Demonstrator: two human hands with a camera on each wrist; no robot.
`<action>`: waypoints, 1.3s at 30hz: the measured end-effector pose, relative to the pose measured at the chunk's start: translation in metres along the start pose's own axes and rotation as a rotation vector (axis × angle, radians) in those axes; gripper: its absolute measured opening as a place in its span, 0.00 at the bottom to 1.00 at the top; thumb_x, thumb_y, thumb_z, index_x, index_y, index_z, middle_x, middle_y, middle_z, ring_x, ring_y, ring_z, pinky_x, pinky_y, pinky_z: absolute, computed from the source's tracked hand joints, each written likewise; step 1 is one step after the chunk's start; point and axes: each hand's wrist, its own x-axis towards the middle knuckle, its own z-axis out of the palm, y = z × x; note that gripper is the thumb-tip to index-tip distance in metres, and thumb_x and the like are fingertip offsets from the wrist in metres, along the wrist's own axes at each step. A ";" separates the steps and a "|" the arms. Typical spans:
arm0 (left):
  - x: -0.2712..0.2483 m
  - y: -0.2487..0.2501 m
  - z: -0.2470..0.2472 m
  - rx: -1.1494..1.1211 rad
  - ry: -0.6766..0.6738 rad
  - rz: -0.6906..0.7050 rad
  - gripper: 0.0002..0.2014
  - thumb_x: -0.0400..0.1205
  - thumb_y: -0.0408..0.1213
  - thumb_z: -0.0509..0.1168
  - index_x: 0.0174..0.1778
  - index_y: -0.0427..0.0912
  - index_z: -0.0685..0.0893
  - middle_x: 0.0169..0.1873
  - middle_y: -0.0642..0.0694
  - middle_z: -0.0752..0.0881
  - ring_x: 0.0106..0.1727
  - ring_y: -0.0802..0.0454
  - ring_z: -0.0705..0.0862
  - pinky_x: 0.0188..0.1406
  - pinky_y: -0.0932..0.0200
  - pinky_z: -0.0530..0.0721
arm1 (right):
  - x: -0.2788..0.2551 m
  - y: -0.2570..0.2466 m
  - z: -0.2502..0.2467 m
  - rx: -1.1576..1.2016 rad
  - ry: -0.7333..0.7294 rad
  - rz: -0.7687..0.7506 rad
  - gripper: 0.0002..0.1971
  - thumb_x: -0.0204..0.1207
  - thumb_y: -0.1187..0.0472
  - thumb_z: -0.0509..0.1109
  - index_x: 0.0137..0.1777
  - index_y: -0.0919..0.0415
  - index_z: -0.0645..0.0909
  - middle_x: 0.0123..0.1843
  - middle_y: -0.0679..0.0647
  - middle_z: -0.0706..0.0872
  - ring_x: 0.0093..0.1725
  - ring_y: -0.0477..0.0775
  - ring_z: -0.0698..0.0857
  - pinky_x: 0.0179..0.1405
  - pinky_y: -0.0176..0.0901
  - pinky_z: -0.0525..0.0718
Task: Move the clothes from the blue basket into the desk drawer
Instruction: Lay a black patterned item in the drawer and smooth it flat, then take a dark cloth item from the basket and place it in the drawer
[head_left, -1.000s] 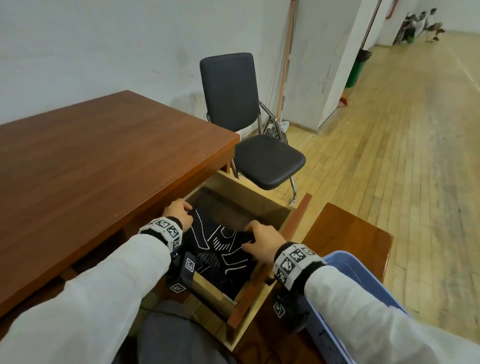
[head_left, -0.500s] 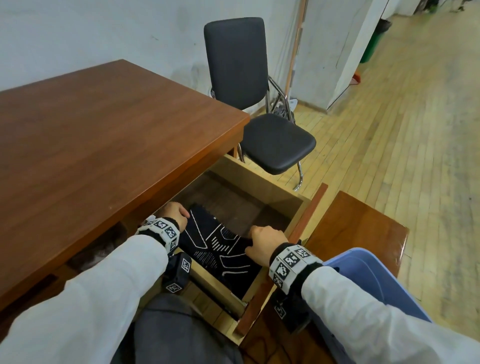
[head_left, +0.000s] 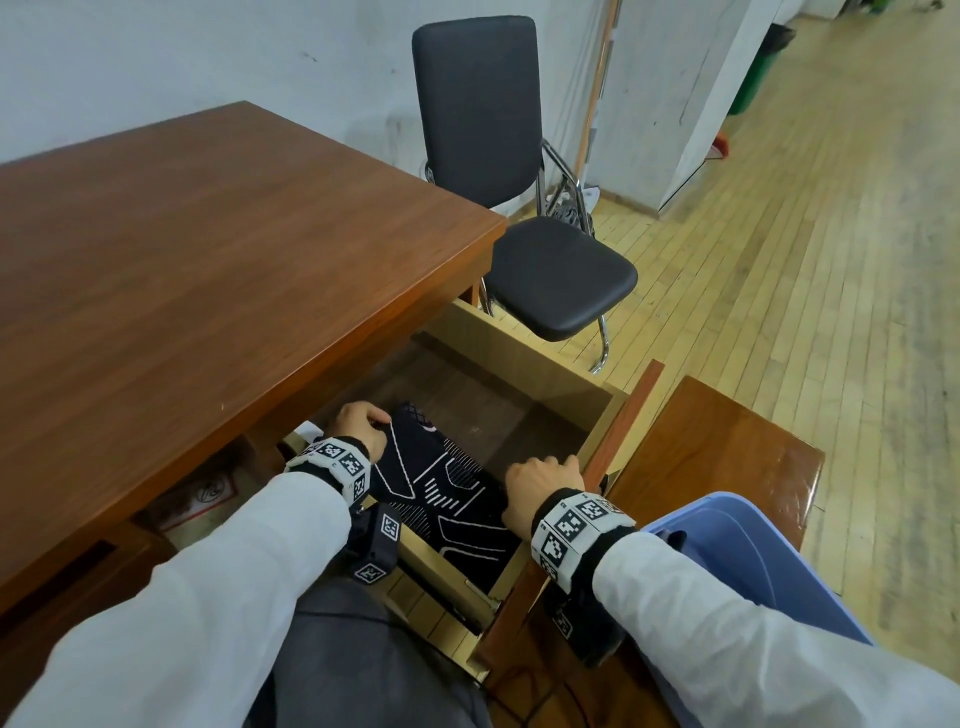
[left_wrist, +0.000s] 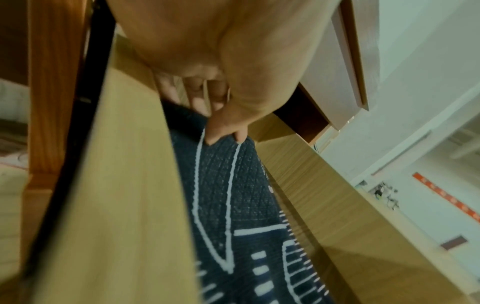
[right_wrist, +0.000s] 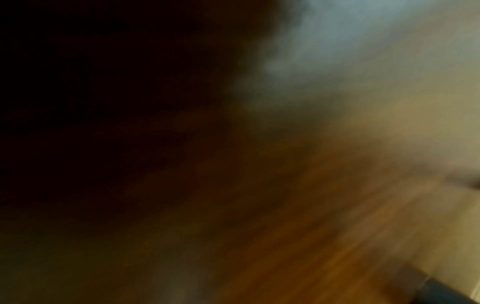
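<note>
A dark garment (head_left: 447, 493) with white line patterns lies in the open desk drawer (head_left: 524, 364). My left hand (head_left: 379, 422) holds its far left corner, just under the desk edge. In the left wrist view, thumb and fingertip of the left hand (left_wrist: 224, 138) pinch the edge of the garment (left_wrist: 233, 205). My right hand (head_left: 550, 467) is curled over the garment's right edge, beside the drawer front (head_left: 623, 441); its fingertips are hidden. The blue basket (head_left: 753, 551) stands at the lower right, with only its rim and inner wall showing. The right wrist view is dark and blurred.
The brown desk top (head_left: 208, 260) overhangs the drawer's left side. A black chair (head_left: 561, 275) stands just beyond the drawer. The basket rests on a low wooden stand (head_left: 727, 441). Wooden flooring (head_left: 805, 260) stretches off to the right.
Both hands have carried the garment a little further into the drawer, the left hand going in under the desk edge. The head view has tilted downward.
</note>
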 end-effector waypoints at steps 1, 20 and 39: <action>0.000 0.001 0.001 -0.040 0.009 -0.002 0.17 0.82 0.22 0.58 0.60 0.41 0.86 0.67 0.40 0.81 0.68 0.40 0.79 0.66 0.51 0.77 | 0.000 0.000 0.000 -0.003 -0.006 -0.008 0.17 0.77 0.53 0.65 0.64 0.56 0.78 0.63 0.56 0.84 0.66 0.61 0.80 0.69 0.60 0.67; -0.006 0.002 0.010 0.564 -0.140 -0.040 0.15 0.85 0.39 0.59 0.65 0.39 0.77 0.64 0.38 0.82 0.65 0.39 0.81 0.67 0.48 0.76 | 0.002 -0.002 0.001 -0.047 -0.055 -0.087 0.14 0.80 0.55 0.61 0.60 0.57 0.81 0.63 0.57 0.85 0.66 0.60 0.80 0.69 0.57 0.65; -0.099 0.087 0.008 0.167 0.019 0.235 0.19 0.83 0.38 0.62 0.71 0.44 0.78 0.70 0.41 0.80 0.70 0.39 0.79 0.69 0.48 0.77 | -0.088 0.129 0.003 0.631 0.175 0.144 0.16 0.79 0.54 0.64 0.45 0.67 0.86 0.47 0.64 0.90 0.37 0.54 0.82 0.34 0.41 0.79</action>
